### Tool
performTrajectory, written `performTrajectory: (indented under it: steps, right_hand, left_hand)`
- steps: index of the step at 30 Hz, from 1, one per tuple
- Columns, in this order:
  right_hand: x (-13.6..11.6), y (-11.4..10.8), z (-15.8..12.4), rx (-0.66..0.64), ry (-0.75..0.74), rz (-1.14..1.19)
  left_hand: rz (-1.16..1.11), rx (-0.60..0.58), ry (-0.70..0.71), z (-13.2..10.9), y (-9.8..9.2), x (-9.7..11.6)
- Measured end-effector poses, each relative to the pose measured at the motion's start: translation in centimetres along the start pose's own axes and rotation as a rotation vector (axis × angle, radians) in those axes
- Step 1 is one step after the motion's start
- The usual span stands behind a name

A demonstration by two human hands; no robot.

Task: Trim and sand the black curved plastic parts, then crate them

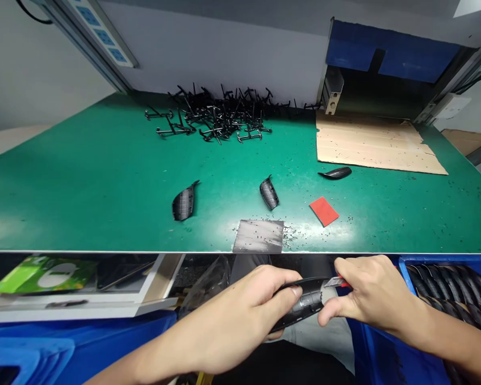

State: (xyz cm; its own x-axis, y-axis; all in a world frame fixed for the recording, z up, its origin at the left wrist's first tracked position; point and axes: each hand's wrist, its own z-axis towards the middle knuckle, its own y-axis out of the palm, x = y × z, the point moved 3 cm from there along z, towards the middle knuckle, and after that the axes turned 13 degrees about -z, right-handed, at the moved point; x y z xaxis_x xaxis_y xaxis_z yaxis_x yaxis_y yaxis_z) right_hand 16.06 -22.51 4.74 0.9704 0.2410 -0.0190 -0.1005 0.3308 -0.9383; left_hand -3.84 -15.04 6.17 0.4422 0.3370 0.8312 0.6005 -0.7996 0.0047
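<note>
My left hand (248, 307) is closed around a black ribbed plastic part (304, 305), held below the front edge of the green table (104, 176). My right hand (369, 291) pinches a small red-handled blade (336, 282) whose metal tip rests against the part's upper edge. Three similar black parts lie on the table: one at the left (183, 203), one in the middle (269, 193), one to the right (335, 173).
A heap of black plastic sprues (216, 115) sits at the back. A cardboard sheet (374, 144) lies at the back right. A red pad (324, 211) and a grey plate (258, 236) with shavings are near the front edge. A blue bin (449, 299) of black parts stands at my right.
</note>
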Motion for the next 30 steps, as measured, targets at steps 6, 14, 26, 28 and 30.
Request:
performTrajectory:
  steps: [6, 14, 26, 28, 30]
  right_hand:
    - [2.0, 1.2, -0.3, -0.396, 0.333, 0.733]
    - [0.6, 2.3, 0.5, -0.584, 0.460, 1.348]
    - [3.8, 2.0, 0.0, -0.289, 0.512, 1.071]
    - [6.7, 2.3, -0.9, -0.116, 0.637, 0.852]
    - [10.2, 2.4, -2.2, 0.033, 0.777, 0.591]
  left_hand:
    - [0.106, -0.035, 0.020, 1.3, -0.5, 0.8]
    - [0.215, -0.014, 0.250, 1.7, 0.0, 2.7]
    - [0.470, -0.189, 0.275, 4.7, 1.3, 5.3]
    - [0.626, -0.093, 0.383, 8.0, 1.1, 7.3]
    - [0.765, 0.101, 0.532, 12.3, 0.8, 9.4]
